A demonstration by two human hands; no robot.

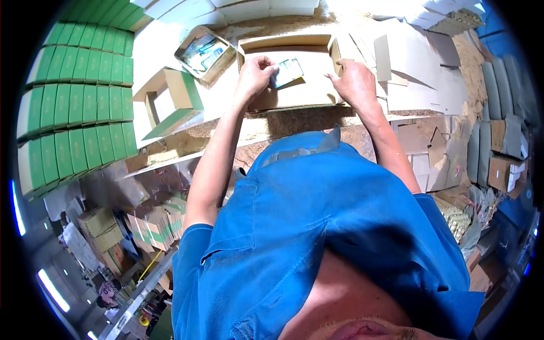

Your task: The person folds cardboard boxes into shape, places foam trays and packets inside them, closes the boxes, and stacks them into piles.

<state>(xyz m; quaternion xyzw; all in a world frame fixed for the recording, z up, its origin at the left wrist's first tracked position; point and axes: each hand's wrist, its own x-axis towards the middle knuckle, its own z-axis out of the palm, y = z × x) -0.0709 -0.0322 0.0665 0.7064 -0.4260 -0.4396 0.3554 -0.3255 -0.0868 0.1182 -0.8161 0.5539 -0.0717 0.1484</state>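
Observation:
An open cardboard box (292, 101) lies on the bench in front of me. My left hand (256, 78) is over the box's left part, its thumb and fingers pinched on the edge of a small printed card (289, 72) in blue, green and white. The card is tilted above the box's inside. My right hand (352, 82) is at the box's right wall, thumb and fingers apart, with nothing seen between them.
A bin (226, 67) with small packets stands behind left, beside an open green-and-brown carton (190, 90). Rows of green boxes (76, 105) fill the left. Flat cardboard sheets (416, 85) lie at the right. A person (107, 292) is far off at lower left.

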